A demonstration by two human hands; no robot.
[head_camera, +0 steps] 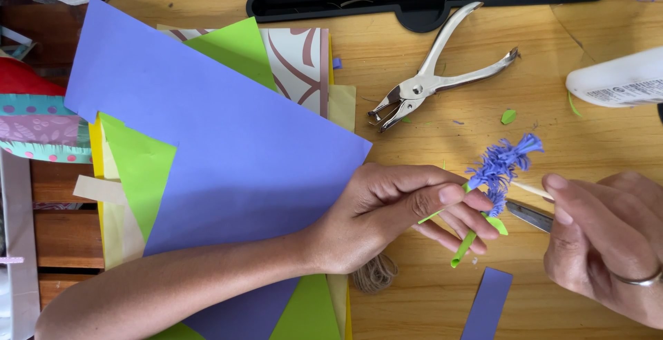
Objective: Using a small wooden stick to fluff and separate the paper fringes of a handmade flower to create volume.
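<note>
The left hand (387, 219) has its grip closed around the green stem of the paper flower (501, 167), just below the hole punch (431, 81). The stem slants up-right. The right hand (608, 236), nearer the bloom, pinches a thin stick (532, 189) touching it.

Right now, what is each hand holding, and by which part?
The left hand pinches the paper flower by its green stem, below the purple fringe. The right hand grips a thin wooden stick by its end; metal scissors show beneath its fingers.
</note>
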